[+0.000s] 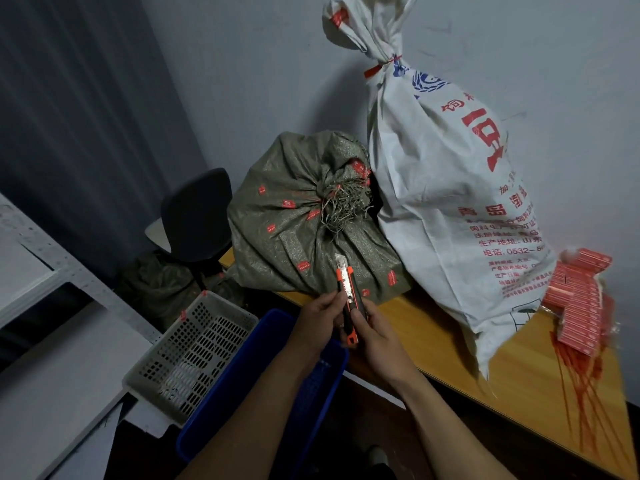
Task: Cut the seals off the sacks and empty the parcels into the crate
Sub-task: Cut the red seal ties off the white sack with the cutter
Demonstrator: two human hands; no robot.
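Both my hands hold an orange and black utility knife [349,299] upright, blade out and pointing up at the green sack. My left hand [320,318] pinches its left side and my right hand [375,336] grips the handle from the right. The green woven sack [287,233] lies on the wooden table [526,386], its frayed neck tied shut. A tall white sack [440,188] with red print stands beside it, its neck closed by a red seal [375,70]. Below my hands sits the blue crate [270,344].
A grey perforated basket [194,355] stands left of the blue crate. A bundle of red seal tags [581,299] lies on the table's right end. A dark chair [197,216] and another dark sack stand behind. White shelving fills the left.
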